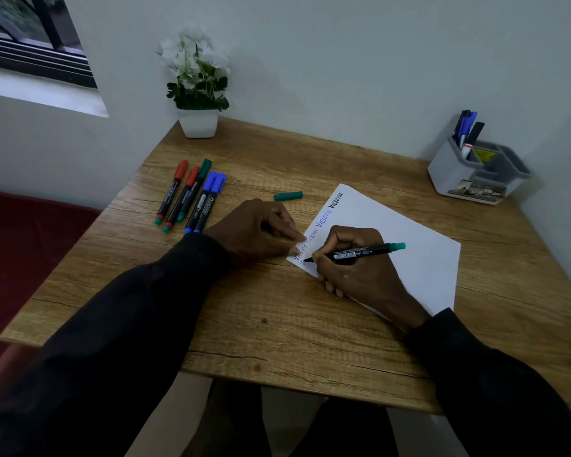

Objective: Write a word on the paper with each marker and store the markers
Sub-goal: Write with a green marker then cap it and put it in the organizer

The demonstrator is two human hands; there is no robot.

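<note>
1. green marker (360, 253), uncapped, is grasped like a pen in the right grip (363, 278), its tip touching the paper (399, 232) at the near left corner, its green end pointing right.
2. left grip (254, 230) grasps nothing; its fingertips press the paper's left edge just beside the tip.
3. paper lies skewed on the wooden counter (277, 324); "victoria" repeats along its left edge, the farthest in black, the next in blue.
4. green cap (288, 195) lies on the counter just beyond the left grip.
5. five capped markers (188, 196) lie side by side farther left: two red, one green, two blue.
6. grey organizer (455, 173) at the far right corner holds upright markers (465, 127); potted plant (198, 122) stands at the far left corner.
</note>
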